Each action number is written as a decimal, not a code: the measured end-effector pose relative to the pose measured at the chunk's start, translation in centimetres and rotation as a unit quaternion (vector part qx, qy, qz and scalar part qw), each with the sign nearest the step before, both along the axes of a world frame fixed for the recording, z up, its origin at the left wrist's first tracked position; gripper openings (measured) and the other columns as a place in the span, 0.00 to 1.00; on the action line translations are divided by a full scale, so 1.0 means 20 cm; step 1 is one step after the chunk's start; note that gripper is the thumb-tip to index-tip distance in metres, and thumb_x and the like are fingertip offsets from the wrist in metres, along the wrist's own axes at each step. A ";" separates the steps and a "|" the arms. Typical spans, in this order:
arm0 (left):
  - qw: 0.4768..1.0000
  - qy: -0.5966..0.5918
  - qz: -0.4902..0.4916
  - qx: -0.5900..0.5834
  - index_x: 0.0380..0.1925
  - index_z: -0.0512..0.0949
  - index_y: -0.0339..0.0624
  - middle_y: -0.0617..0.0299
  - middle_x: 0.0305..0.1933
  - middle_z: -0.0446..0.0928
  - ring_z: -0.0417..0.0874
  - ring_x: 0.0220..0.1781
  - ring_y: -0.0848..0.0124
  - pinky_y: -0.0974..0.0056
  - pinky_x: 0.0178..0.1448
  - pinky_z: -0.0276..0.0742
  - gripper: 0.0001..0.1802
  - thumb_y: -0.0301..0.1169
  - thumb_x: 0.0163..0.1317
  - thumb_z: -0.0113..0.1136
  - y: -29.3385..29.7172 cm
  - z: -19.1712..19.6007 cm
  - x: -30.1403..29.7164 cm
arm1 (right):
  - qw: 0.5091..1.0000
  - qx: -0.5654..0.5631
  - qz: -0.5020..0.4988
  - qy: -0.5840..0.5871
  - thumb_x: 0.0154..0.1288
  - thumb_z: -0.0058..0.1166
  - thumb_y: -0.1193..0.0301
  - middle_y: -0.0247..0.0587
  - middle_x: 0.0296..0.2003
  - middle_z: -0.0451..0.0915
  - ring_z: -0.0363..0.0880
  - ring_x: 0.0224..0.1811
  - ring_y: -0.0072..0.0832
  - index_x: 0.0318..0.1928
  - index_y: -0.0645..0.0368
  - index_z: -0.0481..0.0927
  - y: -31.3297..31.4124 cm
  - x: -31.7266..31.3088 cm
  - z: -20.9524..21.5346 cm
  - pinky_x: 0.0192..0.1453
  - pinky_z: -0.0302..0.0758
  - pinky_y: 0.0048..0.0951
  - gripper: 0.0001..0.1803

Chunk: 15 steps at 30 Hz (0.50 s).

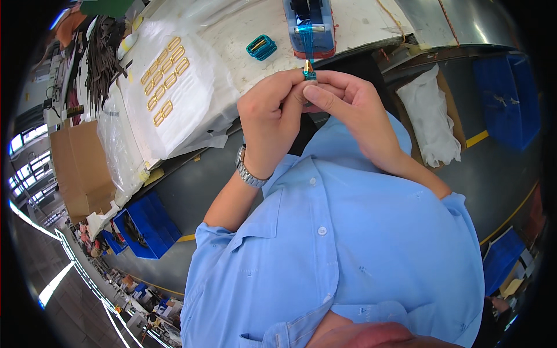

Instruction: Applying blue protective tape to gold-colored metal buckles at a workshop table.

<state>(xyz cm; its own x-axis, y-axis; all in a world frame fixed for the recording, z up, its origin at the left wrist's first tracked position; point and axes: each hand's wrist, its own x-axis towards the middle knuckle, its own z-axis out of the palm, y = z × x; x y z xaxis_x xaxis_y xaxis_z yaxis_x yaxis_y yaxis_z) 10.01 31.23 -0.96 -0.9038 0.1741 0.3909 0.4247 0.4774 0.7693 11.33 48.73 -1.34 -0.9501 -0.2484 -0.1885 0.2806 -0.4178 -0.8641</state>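
Both hands pinching small gold buckle point(309, 72), left hand point(272, 119), right hand point(348, 107). Looks light, stiff, slick under blue film; fingertip grip on edges best.

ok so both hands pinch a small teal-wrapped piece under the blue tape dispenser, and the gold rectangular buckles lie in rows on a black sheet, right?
Not quite. The head view shows the gold rectangular buckles lying in rows on a white sheet, not a black one. The rest holds: left hand and right hand pinch the small teal-wrapped piece under the blue tape dispenser.

- Pale bench point(255, 35), carrying:
- white sheet point(191, 98) with rows of gold buckles point(165, 78)
- teal wrapped bundle point(261, 47)
- blue tape dispenser point(309, 26)
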 end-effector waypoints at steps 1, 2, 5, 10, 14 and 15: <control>0.999 -0.041 -0.014 0.001 0.41 0.85 0.30 0.62 0.33 0.86 0.85 0.32 0.76 0.70 0.36 0.80 0.03 0.21 0.72 0.66 -0.02 0.01 -0.04 | 1.000 0.013 0.008 0.007 0.77 0.66 0.66 0.38 0.45 0.91 0.86 0.48 0.16 0.61 0.69 0.84 0.00 0.00 -0.01 0.55 0.81 0.20 0.21; 0.996 -0.083 -0.026 0.001 0.41 0.85 0.30 0.64 0.32 0.86 0.85 0.32 0.78 0.72 0.35 0.80 0.05 0.23 0.74 0.66 -0.02 0.02 -0.08 | 0.999 0.026 0.017 0.013 0.77 0.66 0.66 0.38 0.45 0.91 0.86 0.48 0.17 0.61 0.68 0.84 0.00 -0.01 -0.02 0.56 0.81 0.21 0.21; 0.970 -0.221 -0.043 0.091 0.38 0.86 0.32 0.60 0.26 0.84 0.84 0.26 0.76 0.69 0.31 0.80 0.07 0.27 0.72 0.67 -0.01 0.10 -0.16 | 0.994 0.064 0.080 0.031 0.76 0.66 0.67 0.39 0.48 0.91 0.87 0.49 0.19 0.64 0.68 0.82 0.06 -0.07 -0.07 0.57 0.81 0.23 0.23; 0.932 -0.328 -0.090 0.123 0.37 0.85 0.30 0.63 0.25 0.82 0.82 0.23 0.78 0.72 0.27 0.79 0.12 0.30 0.75 0.67 -0.03 0.12 -0.27 | 0.992 0.066 0.000 0.107 0.75 0.66 0.68 0.41 0.48 0.92 0.88 0.52 0.22 0.62 0.70 0.83 0.05 -0.15 -0.10 0.58 0.82 0.25 0.22; 0.920 -0.358 -0.095 0.130 0.36 0.85 0.31 0.64 0.25 0.80 0.80 0.22 0.79 0.72 0.26 0.77 0.12 0.32 0.74 0.68 -0.03 0.14 -0.30 | 0.985 0.104 -0.016 0.139 0.74 0.67 0.67 0.40 0.44 0.93 0.90 0.48 0.22 0.58 0.69 0.86 0.05 -0.20 -0.11 0.56 0.82 0.24 0.19; 0.913 -0.372 -0.098 0.136 0.36 0.85 0.32 0.65 0.25 0.80 0.80 0.22 0.79 0.72 0.25 0.77 0.13 0.32 0.74 0.69 -0.04 0.14 -0.31 | 0.985 0.102 -0.017 0.139 0.74 0.67 0.67 0.40 0.44 0.93 0.90 0.48 0.22 0.58 0.69 0.86 0.05 -0.20 -0.11 0.56 0.82 0.24 0.19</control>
